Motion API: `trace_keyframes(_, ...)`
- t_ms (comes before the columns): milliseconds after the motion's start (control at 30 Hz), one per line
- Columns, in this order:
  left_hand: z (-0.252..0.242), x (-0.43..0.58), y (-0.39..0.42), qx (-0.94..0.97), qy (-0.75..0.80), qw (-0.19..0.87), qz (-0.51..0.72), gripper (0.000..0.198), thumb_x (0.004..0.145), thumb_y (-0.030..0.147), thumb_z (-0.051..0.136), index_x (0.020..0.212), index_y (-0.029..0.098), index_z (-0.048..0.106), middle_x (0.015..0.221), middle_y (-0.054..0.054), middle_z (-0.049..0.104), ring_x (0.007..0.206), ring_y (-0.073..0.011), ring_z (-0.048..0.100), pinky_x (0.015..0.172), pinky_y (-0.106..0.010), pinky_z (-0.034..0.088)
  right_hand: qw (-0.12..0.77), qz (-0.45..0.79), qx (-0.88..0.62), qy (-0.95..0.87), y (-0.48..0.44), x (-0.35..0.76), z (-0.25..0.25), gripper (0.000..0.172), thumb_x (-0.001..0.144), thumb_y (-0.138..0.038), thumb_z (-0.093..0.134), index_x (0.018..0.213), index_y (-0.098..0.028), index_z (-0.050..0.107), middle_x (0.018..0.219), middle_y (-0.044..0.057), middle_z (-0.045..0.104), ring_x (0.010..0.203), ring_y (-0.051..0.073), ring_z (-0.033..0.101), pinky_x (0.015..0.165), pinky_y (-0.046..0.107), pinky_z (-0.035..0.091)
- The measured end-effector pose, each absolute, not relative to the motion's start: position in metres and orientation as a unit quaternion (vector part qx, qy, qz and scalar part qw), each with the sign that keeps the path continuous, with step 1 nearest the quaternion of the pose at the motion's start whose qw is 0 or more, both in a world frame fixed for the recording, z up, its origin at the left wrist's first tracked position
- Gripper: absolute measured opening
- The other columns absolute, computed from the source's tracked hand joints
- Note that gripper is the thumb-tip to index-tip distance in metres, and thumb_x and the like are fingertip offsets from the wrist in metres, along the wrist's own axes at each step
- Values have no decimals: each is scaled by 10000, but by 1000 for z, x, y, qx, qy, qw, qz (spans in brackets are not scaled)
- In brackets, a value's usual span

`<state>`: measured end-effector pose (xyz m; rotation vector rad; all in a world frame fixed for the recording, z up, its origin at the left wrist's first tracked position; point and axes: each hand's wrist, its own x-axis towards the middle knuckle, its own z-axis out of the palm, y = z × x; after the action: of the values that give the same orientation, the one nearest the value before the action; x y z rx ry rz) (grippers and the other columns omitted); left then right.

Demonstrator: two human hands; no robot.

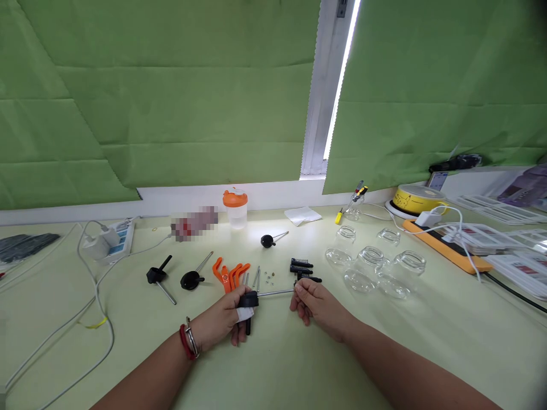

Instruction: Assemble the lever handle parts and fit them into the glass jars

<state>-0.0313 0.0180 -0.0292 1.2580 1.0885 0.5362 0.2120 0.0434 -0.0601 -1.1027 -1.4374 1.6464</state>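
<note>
My left hand point(226, 319) is closed round the black head of a crank point(248, 299), whose thin handle points down below the fingers. A metal rod point(276, 293) runs from the head to the right, roughly level. The thumb and fingers of my right hand point(318, 304) pinch the rod's far end; whether a small part is also between them is hidden. Just behind the right hand lie black pieces with springs point(301, 266). Orange clips point(228, 276), loose metal pins point(256, 276) and small nuts point(269, 279) lie behind the left hand.
More black cranks with rods lie about: one far left point(157, 275), one beside it point(192, 279), one farther back point(268, 241). Several glass jars point(371, 267) stand right. An orange-lidded cup point(235, 208), screwdrivers point(359, 193), a power strip point(448, 246) and white cables point(97, 290) surround the work.
</note>
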Motion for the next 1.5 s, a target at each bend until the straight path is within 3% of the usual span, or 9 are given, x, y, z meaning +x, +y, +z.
trace_keyframes(233,-27,-30,17,553,485,637,231,369,806,429,544,1045,174,423,511,29,541,433,-135,517,410,-220,395,350,659,-403,-530,43,214,-62,326,805,-507,542,908,-213,444,724,1,596,550,100,480,464,223,401)
trace_keyframes(767,-29,-32,18,557,478,640,225,317,823,410,537,1014,185,422,521,23,548,434,-129,501,420,-223,389,331,625,-421,-568,44,214,-63,411,852,-561,423,725,-177,497,688,19,584,537,95,479,478,236,404)
trace_keyframes(1000,-28,-32,17,556,474,642,234,298,832,416,523,987,181,424,521,18,551,443,-130,514,417,-219,393,354,654,-402,-534,43,213,-62,298,822,-493,526,898,-216,450,719,-7,591,543,97,476,456,221,401)
trace_keyframes(1500,-30,-31,18,558,475,639,235,334,812,417,543,1016,175,435,504,42,536,432,-127,530,391,-200,400,334,623,-425,-566,44,213,-66,366,848,-532,454,737,-184,489,702,13,586,532,92,467,462,223,400)
